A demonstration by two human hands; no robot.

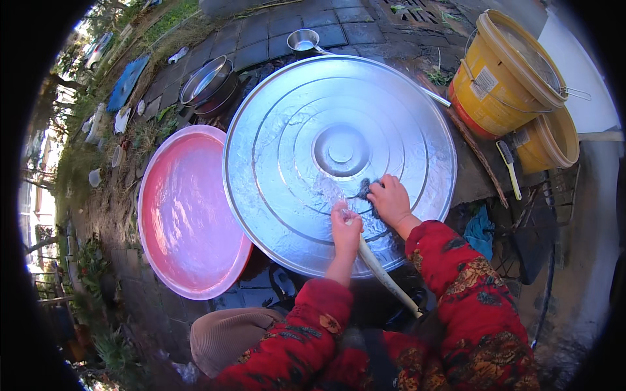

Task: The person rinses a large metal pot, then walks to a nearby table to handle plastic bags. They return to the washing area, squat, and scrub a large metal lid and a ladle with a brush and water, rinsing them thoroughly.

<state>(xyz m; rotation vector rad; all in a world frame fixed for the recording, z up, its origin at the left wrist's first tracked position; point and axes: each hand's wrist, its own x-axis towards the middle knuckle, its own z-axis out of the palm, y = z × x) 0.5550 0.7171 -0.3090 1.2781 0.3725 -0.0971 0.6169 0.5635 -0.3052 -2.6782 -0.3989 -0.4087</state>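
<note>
A large round metal lid point(274, 146) with ring-shaped ridges lies before me, its surface wet. My left hand point(346, 227) grips a pale hose point(384, 278) near its end, over the lid's near part. Water streams from the hose onto the metal. Just to the right, my right hand point(390, 199) holds a dark scouring pad point(365, 189) against the lid. The hose runs down towards my lap. Left of the lid, and partly under its edge, is a pink plastic basin point(195, 215) with water in it.
Two yellow plastic buckets point(489, 93) stand at the right, near a wooden stick point(477, 141) and a scrubbing brush point(509, 168). A blue cloth point(480, 232) lies at the lower right. Beyond the lid are a metal ladle point(303, 41) and stacked pans point(208, 83) on paving.
</note>
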